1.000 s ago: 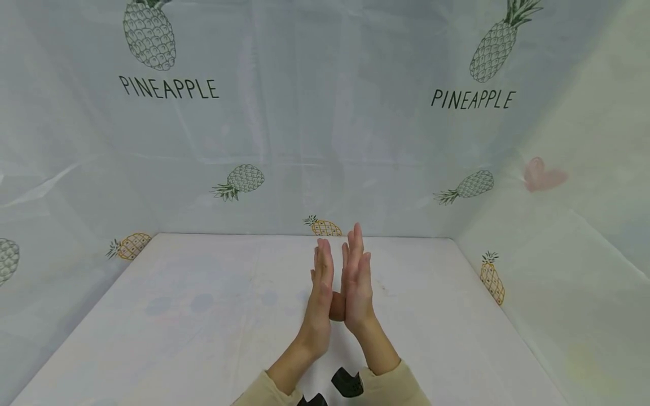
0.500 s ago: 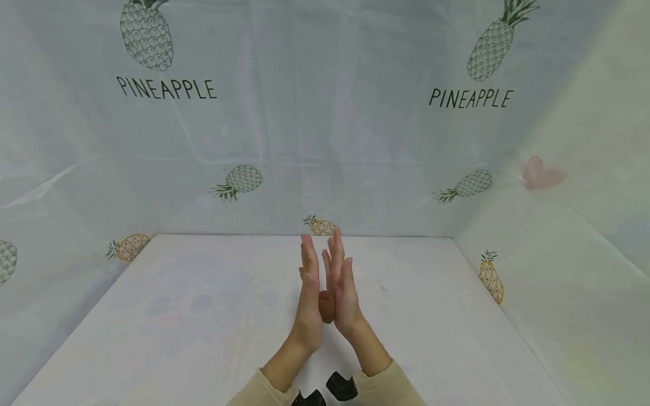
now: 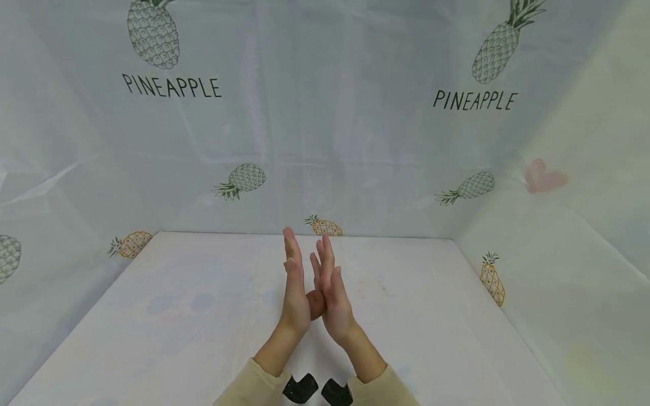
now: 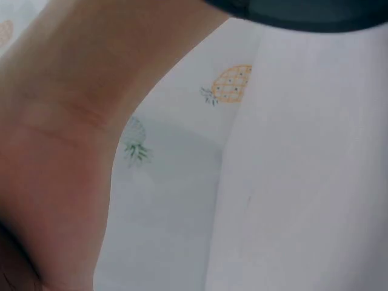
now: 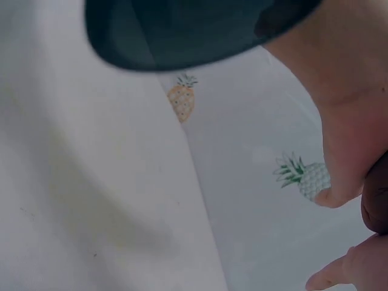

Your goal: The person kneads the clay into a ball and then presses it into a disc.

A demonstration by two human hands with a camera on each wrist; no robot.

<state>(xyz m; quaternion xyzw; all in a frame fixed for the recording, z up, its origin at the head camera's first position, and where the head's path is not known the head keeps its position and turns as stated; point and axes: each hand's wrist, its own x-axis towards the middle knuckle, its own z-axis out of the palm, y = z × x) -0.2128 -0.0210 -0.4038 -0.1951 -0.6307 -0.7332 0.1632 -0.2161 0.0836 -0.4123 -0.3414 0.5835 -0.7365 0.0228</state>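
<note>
A brown, rounded, clay-like lump [image 3: 316, 305] sits between my two palms, above the white table. My left hand [image 3: 296, 296] presses it from the left, its fingers straight and pointing up and away. From the right my right hand [image 3: 335, 307] presses against it, fingers also straight, the thumb a little apart. The fingertips of the two hands are spread apart. In the left wrist view the lump [image 4: 15, 267] shows as a dark edge under the palm at lower left. The right wrist view catches the lump [image 5: 377, 197] at the right edge, most of it cut off.
The white tabletop [image 3: 203, 338] stretches around the hands, with faint stains on it. Pineapple-printed sheeting [image 3: 325, 141] stands as walls at the back and both sides. Black wrist-camera mounts [image 3: 301, 388] sit by the beige sleeves [image 3: 256, 383].
Both hands and the lump have shifted left in the head view. My left hand has slid forward against the right, which has drawn back slightly. The fingertips stand wider apart.
</note>
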